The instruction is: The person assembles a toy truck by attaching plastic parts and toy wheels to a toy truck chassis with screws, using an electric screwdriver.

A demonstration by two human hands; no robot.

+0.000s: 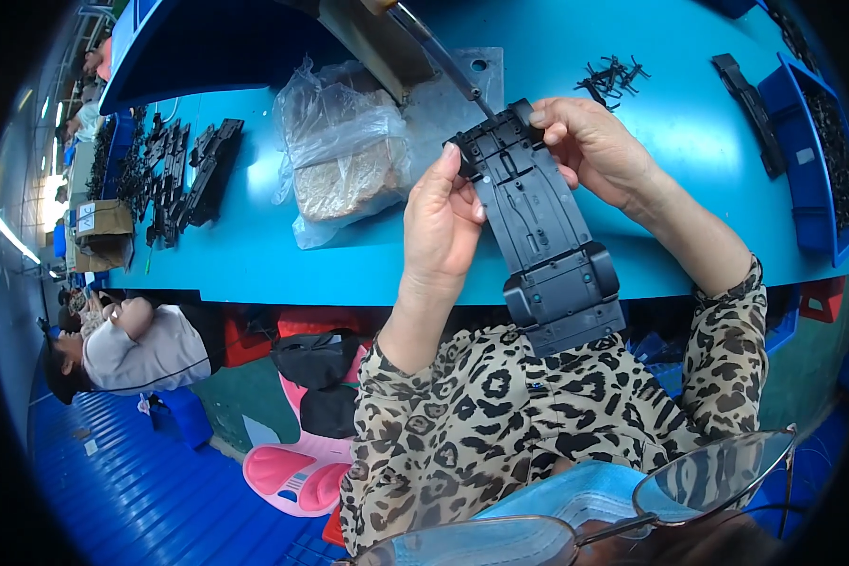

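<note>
A black plastic toy-car chassis (535, 215) is held up between my two hands, its narrow far end at a metal rod-like tool tip (478, 97) that comes down from above. My left hand (443, 212) is closed on the chassis's left edge near that end, thumb on top. My right hand (594, 141) grips the opposite side by the far right corner. The chassis's wider near end hangs over the table edge, close to my patterned top. Whether the tool touches the plastic, I cannot tell.
A plastic-wrapped block (344, 151) lies beside a grey metal plate (486, 71). Small black parts (616, 77) are piled behind my right hand. More black chassis pieces (193, 174) lie left. A blue bin (807, 179) stands right. Another person (146, 344) sits at left.
</note>
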